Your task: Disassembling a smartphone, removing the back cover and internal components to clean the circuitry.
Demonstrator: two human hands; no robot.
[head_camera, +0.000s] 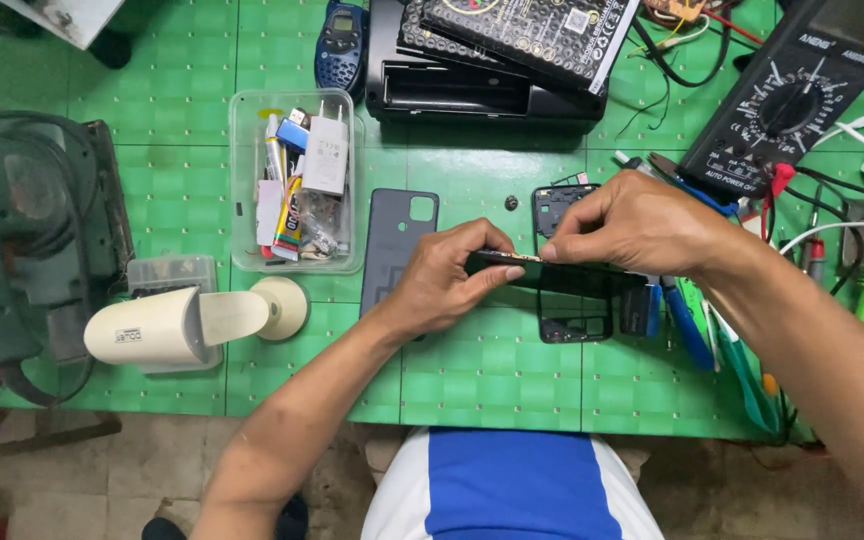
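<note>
1. Green worktop point(492, 370) fills the frame; both hands meet at its centre.
2. Left hand point(442, 285), fingers pinched on the black phone body point(572, 268), held edge-on above a black frame point(574, 320).
3. Right hand point(642, 225), fingers pinched narrow on the phone's top edge.
4. Grey back cover point(397, 240) lies left of centre, beside a clear plastic box point(297, 180).
5. Multimeter point(797, 105) sits upper right.

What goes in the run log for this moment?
left hand: holds phone edge | right hand: pinches phone top | below: phone frame | beside: back cover | surface: green mat
</note>
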